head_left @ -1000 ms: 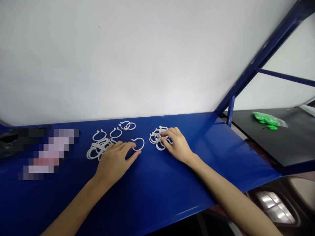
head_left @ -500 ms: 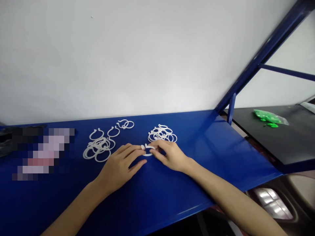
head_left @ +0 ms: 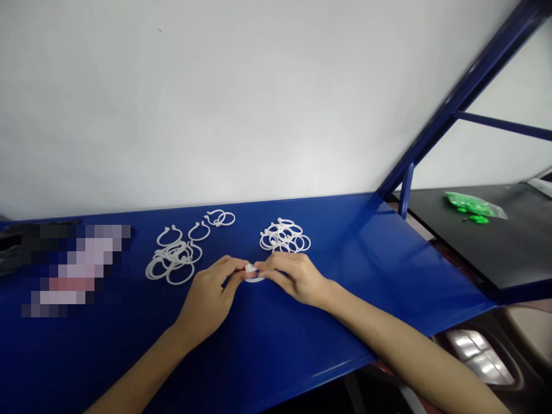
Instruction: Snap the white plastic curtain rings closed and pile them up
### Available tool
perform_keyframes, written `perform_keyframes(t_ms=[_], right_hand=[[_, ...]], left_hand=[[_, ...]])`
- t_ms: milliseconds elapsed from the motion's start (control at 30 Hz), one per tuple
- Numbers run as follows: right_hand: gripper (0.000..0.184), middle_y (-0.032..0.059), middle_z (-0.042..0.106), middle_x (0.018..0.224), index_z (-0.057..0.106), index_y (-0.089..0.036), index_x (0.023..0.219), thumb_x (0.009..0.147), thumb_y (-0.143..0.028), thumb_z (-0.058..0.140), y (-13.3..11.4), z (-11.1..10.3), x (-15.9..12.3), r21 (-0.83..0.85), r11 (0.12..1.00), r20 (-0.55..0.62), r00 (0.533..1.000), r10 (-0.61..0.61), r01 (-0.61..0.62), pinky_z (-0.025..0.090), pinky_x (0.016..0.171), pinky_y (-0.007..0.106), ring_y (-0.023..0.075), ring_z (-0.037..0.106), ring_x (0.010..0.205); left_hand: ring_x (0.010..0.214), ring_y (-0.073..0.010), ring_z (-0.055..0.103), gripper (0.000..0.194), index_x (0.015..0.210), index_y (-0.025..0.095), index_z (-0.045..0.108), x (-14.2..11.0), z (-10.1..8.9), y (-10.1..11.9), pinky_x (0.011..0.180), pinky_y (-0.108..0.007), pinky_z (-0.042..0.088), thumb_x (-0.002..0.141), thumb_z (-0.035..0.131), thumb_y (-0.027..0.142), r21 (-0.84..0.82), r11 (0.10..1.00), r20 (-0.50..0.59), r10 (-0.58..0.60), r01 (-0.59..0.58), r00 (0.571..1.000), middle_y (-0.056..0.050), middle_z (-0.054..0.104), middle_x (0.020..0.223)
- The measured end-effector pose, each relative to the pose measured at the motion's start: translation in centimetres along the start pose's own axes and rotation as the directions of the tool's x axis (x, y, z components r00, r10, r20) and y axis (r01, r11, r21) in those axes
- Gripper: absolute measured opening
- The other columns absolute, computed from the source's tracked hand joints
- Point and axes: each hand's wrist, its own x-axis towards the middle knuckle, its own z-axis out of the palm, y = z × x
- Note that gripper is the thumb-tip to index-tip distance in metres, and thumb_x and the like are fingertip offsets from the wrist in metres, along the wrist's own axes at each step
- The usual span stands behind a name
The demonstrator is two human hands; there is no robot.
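Observation:
Both hands pinch one white plastic curtain ring [head_left: 255,280] over the blue tabletop. My left hand [head_left: 212,296] grips it on the left, thumb and fingers pressed together near the knobbed ends. From the right, my right hand [head_left: 299,277] holds the ring between thumb and fingers. The fingers cover much of the ring, so whether its ends are joined I cannot tell. Left of my hands lies a heap of similar rings [head_left: 175,261], those at its edge with a gap between the knobs. A second heap of rings [head_left: 284,234] sits just behind my right hand.
The blue table [head_left: 276,362] meets a pale wall [head_left: 259,103]. A blue metal frame [head_left: 431,132] rises at the right. Beyond it, a black table [head_left: 466,247] carries a clear bag of green pieces [head_left: 470,204]. A blurred-out item [head_left: 81,264] lies at the left.
My left fingers have closed from a loose spread into a pinch on the ring. Its knobbed ends have come together between my fingertips. The heaps have not moved.

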Motion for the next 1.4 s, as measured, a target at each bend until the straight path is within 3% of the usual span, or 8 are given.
perform_keyframes(t_ms=[167, 300, 467, 600, 733, 933, 1400], right_hand=[[0.023, 0.0076, 0.072, 0.099, 0.066, -0.018, 0.113, 0.104, -0.024, 0.045, -0.1, -0.1, -0.4, -0.025, 0.999, 0.094, 0.995, -0.018, 0.021, 0.058, 0.078, 0.029, 0.0164, 0.069, 0.089], [0.025, 0.0065, 0.071, 0.097, 0.065, -0.020, 0.117, 0.105, -0.025, 0.044, -0.2, -0.3, -0.3, -0.065, 0.998, 0.118, 0.993, -0.004, 0.012, 0.058, 0.076, 0.029, 0.0161, 0.069, 0.087], [0.023, 0.0072, 0.069, 0.109, 0.068, -0.023, 0.115, 0.103, -0.028, 0.049, 0.7, -1.1, 0.3, -0.192, 0.977, -0.084, 0.993, 0.079, -0.094, 0.057, 0.082, 0.030, 0.0177, 0.067, 0.097], [0.018, 0.0056, 0.066, 0.097, 0.072, -0.022, 0.104, 0.099, -0.029, 0.056, 2.8, -3.0, 0.1, -0.306, 0.899, -0.259, 0.936, 0.238, -0.314, 0.054, 0.072, 0.028, 0.0150, 0.064, 0.077], [0.014, 0.0035, 0.066, 0.093, 0.071, -0.022, 0.105, 0.097, -0.026, 0.059, 4.6, -4.4, -0.3, -0.317, 0.873, -0.199, 0.926, 0.320, -0.370, 0.051, 0.071, 0.027, 0.0140, 0.062, 0.076], [0.008, 0.0035, 0.069, 0.092, 0.069, -0.021, 0.092, 0.094, -0.021, 0.062, 5.4, -4.5, -0.5, -0.344, 0.849, -0.158, 0.916, 0.368, -0.401, 0.050, 0.079, 0.030, 0.0161, 0.062, 0.085], [0.011, 0.0037, 0.070, 0.095, 0.071, -0.022, 0.097, 0.096, -0.025, 0.060, 5.0, -4.8, -0.4, -0.363, 0.846, -0.180, 0.921, 0.346, -0.389, 0.048, 0.083, 0.034, 0.0191, 0.060, 0.089]], left_hand=[[0.071, -0.0137, 0.067, 0.026, 0.082, 0.022, 0.069, -0.7, 0.6, 0.0, 0.070, -0.024, 0.053, 0.097, 0.047, 0.023, 0.075, 0.995, -0.068, 0.077, -0.072, 0.995, 0.000, 0.070, 0.075], [0.072, -0.0139, 0.067, 0.027, 0.083, 0.022, 0.068, -0.5, 0.5, -0.1, 0.071, -0.025, 0.054, 0.098, 0.046, 0.023, 0.086, 0.989, -0.024, 0.125, -0.123, 0.992, 0.000, 0.071, 0.076], [0.081, -0.0182, 0.067, 0.024, 0.094, 0.023, 0.072, 0.1, 0.2, -0.8, 0.080, -0.033, 0.054, 0.098, 0.052, 0.035, 0.244, 0.958, -0.033, 0.162, -0.149, 0.986, -0.002, 0.075, 0.084], [0.084, -0.0195, 0.068, 0.027, 0.096, 0.024, 0.073, 0.3, 0.1, -2.2, 0.080, -0.034, 0.054, 0.098, 0.049, 0.035, 0.335, 0.935, 0.004, 0.123, -0.117, 0.992, -0.002, 0.076, 0.089], [0.081, -0.0202, 0.068, 0.029, 0.094, 0.023, 0.072, 0.4, -0.1, -3.2, 0.075, -0.034, 0.054, 0.098, 0.046, 0.035, 0.381, 0.922, 0.020, 0.071, -0.073, 0.997, -0.002, 0.075, 0.084], [0.080, -0.0202, 0.068, 0.029, 0.090, 0.024, 0.072, 0.6, -0.3, -3.0, 0.074, -0.033, 0.053, 0.097, 0.045, 0.034, 0.379, 0.924, -0.012, 0.063, -0.054, 0.998, -0.002, 0.075, 0.083], [0.079, -0.0204, 0.068, 0.030, 0.089, 0.024, 0.071, 0.5, -0.2, -3.0, 0.071, -0.033, 0.052, 0.097, 0.045, 0.035, 0.387, 0.921, 0.000, 0.054, -0.050, 0.999, -0.002, 0.074, 0.080]])
